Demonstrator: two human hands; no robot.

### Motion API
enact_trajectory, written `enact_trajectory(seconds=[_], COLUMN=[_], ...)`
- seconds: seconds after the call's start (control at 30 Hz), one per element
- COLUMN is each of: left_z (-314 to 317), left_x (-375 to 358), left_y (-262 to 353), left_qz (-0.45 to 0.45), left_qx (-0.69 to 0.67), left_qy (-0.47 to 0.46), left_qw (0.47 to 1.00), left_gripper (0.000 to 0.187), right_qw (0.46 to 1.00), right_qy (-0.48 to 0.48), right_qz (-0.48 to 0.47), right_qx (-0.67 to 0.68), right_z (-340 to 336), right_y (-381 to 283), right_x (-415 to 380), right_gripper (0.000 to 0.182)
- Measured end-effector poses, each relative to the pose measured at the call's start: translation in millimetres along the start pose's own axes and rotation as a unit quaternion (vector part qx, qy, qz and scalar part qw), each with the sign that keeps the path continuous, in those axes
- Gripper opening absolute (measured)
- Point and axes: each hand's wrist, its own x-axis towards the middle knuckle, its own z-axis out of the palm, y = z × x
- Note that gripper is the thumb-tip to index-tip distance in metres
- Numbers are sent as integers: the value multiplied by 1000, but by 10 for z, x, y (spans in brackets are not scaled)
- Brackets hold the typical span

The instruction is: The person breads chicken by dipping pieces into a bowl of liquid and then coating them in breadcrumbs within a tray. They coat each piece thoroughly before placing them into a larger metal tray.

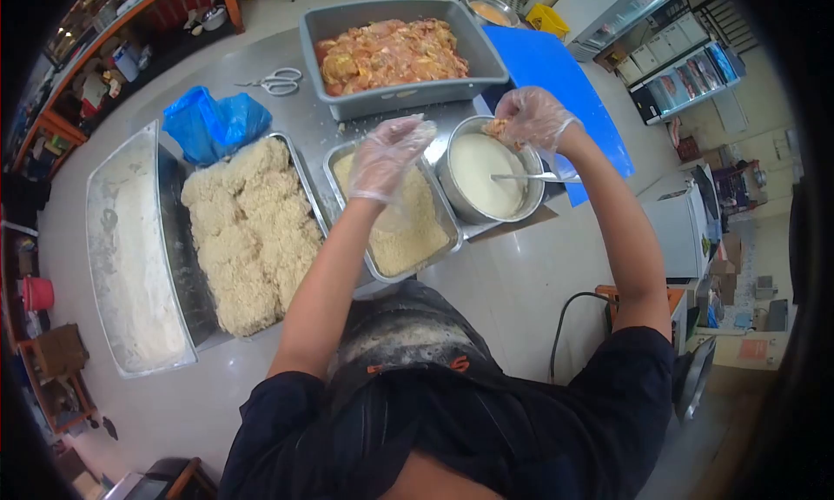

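Note:
My left hand, in a clear plastic glove, is over the upper part of a metal tray of crumbs; its fingers are curled, and what they hold, if anything, is unclear. Over the right rim of a metal pot of pale batter, my gloved right hand pinches a piece of raw meat. A utensil handle sticks out of the batter to the right. Behind both hands stands a grey tub of marinated raw meat.
Crumb-coated pieces fill a tray at the left, beside a long flour container. A blue plastic bag and scissors lie behind them. A blue board lies right of the tub.

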Motion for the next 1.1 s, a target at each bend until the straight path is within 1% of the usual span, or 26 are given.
enact_trajectory(seconds=[0.1, 0.2, 0.23, 0.3, 0.37, 0.4, 0.5, 0.53, 0.6, 0.7, 0.73, 0.83, 0.93, 0.97, 1.03, 1.07, 1.1], left_z=[-405, -836, -892, -961, -1092, -1101, -1112, -1103, -1059, -956, -924, -835, -864, -850, -716, -632, -582], left_x=[-305, -613, -710, -882, -982, -1051, -1268, -1327, -1447, -1584, -1611, -1645, -1660, -1661, -1623, -1604, -1595], left_y=[28, -6, 18, 75, -33, -47, -53, -53, -65, -50, -35, -35, -159, -205, -272, -280, -298], left_qz=[6, 16, -3, -37, -15, -8, -1, -3, 1, 2, 4, 2, -17, -11, 1, 7, 23], left_qx=[85, 104, 103, 96, 71, 61, 50, 51, 68, 85, 90, 67, 105, 93, 70, 243, 364], left_qy=[37, 84, 107, 154, 173, 180, 194, 196, 230, 255, 259, 266, 248, 235, 207, 225, 200], left_qw=[996, 991, 989, 983, 982, 982, 980, 979, 971, 963, 962, 962, 963, 968, 976, 944, 909], left_gripper=[36, 36, 35, 35, 35, 35, 36, 36, 36, 36, 36, 38, 33, 31, 26, 21, 21], right_qw=[999, 996, 994, 995, 993, 990, 984, 987, 990, 997, 998, 995, 988, 987, 982, 986, 990], right_qy=[-26, -31, -26, -5, 18, 26, 126, 128, 129, 43, 43, -16, -61, -72, -94, -100, -107], right_qz=[14, -35, -50, -46, -36, -32, -35, -38, -38, 23, -31, -63, -57, -87, -145, -118, -91], right_qx=[-42, -74, -89, -91, -106, -134, -124, -94, -32, 62, -28, -79, -130, -113, -78, -55, -32], right_z=[231, 522, 675, 1044, 1437, 1497, 1362, 1226, 968, 937, 1021, 1521, 1886, 1895, 1709, 1525, 1267], right_y=[220, 650, 789, 1006, 1260, 1267, 1333, 1283, 1197, 1060, 1060, 1244, 1369, 1430, 1401, 1367, 1269], right_x=[52, 267, 351, 519, 777, 862, 1030, 1029, 952, 780, 730, 688, 707, 729, 724, 749, 741], right_gripper=[17, 20, 21, 21, 23, 23, 18, 17, 15, 16, 15, 15, 17, 16, 15, 14, 14])
